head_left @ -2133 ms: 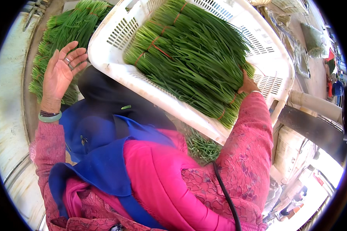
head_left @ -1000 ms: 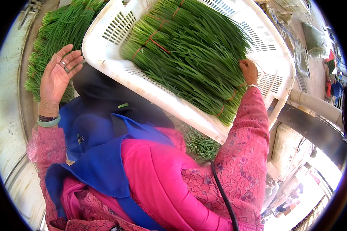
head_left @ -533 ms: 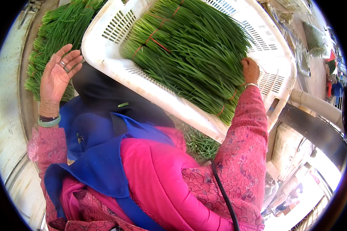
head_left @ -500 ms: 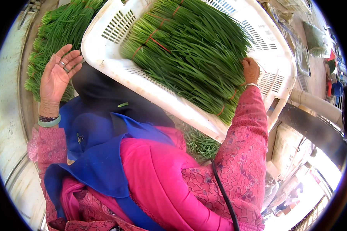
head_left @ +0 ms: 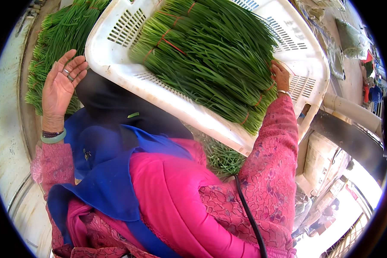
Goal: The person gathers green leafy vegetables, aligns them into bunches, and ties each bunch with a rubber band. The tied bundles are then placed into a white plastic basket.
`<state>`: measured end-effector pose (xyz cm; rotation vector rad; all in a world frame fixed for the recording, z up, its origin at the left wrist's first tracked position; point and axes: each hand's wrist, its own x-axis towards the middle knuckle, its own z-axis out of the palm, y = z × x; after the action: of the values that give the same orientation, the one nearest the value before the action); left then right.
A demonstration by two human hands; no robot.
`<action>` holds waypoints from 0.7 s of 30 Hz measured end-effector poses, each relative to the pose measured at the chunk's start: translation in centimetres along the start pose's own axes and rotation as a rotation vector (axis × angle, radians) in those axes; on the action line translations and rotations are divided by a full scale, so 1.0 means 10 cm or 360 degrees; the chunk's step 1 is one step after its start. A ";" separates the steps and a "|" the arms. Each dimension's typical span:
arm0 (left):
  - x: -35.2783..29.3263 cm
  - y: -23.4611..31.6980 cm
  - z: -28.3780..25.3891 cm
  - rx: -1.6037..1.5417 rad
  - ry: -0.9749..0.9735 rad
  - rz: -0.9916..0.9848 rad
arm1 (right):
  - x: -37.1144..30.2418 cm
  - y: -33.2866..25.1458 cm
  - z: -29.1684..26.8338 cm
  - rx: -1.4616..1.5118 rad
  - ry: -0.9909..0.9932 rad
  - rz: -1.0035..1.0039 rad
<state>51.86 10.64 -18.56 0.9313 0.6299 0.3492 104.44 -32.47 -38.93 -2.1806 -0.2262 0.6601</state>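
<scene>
Bundles of green garlic chives (head_left: 210, 56), tied with red bands, lie packed side by side in a white plastic basket (head_left: 129, 81) with slotted walls. At the basket's right side, my right hand (head_left: 280, 77) is closed on the edge of the chive bundles; its fingertips are partly hidden among the leaves. My left hand (head_left: 63, 86) is raised just left of the basket, palm showing, fingers apart and holding nothing. It wears rings, and a green bangle sits at the wrist.
More chive bundles (head_left: 69, 30) are stacked on the far left. Loose green stalks (head_left: 223, 157) lie below the basket's near edge. A pale pipe (head_left: 352, 112) runs to the right of the basket, and a white metal wall (head_left: 8, 116) stands at the left.
My right hand remains at the right end of the chives, its fingers slightly shifted. The left hand keeps its open pose. The whole view has shifted slightly.
</scene>
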 end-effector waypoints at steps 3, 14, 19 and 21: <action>0.00 -0.01 0.00 -0.0006 -0.0001 0.0007 | 0.06 0.06 -0.01 -0.0260 -0.0061 -0.0150; 0.00 -0.05 -0.02 0.0001 0.0025 0.0015 | 0.21 0.07 0.15 -0.0751 -0.0066 -0.0547; -0.01 -0.04 -0.04 0.0008 0.0039 0.0033 | 0.20 0.03 0.21 -0.0770 -0.0065 -0.0524; -0.02 -0.04 -0.04 0.0009 0.0042 0.0042 | 0.17 -0.02 0.23 -0.0797 -0.0063 -0.0511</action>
<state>51.48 10.61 -18.99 0.9421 0.6435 0.3838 104.66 -30.14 -40.67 -2.5202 -0.8188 0.4985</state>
